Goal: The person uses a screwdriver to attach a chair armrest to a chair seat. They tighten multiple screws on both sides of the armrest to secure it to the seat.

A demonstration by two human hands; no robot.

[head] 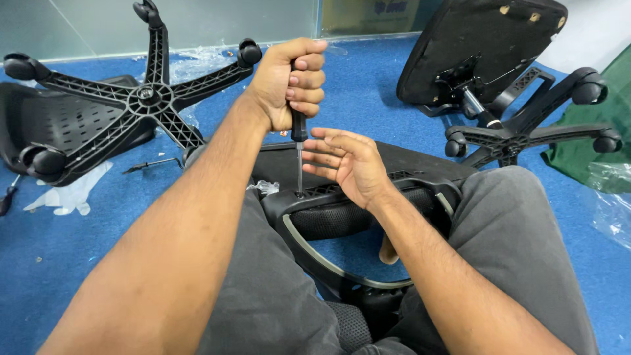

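My left hand [289,82] is closed around the black handle of a screwdriver [299,128] and holds it upright. Its thin metal shaft runs straight down, and the tip sits in a hole on the rim of a black chair frame [420,187] with a mesh pad, which lies across my lap between my grey-trousered legs. My right hand [348,164] is open with the fingers stretched toward the shaft. Its heel rests on the frame just right of the tip, and it holds nothing.
An upturned five-arm caster base [148,98] lies on a black seat shell [39,118] at left. At right are a tipped chair seat [480,46] with its gas cylinder and another caster base [519,135]. A green cloth [591,151], plastic wrap [72,194] and a small tool [154,164] lie on the blue carpet.
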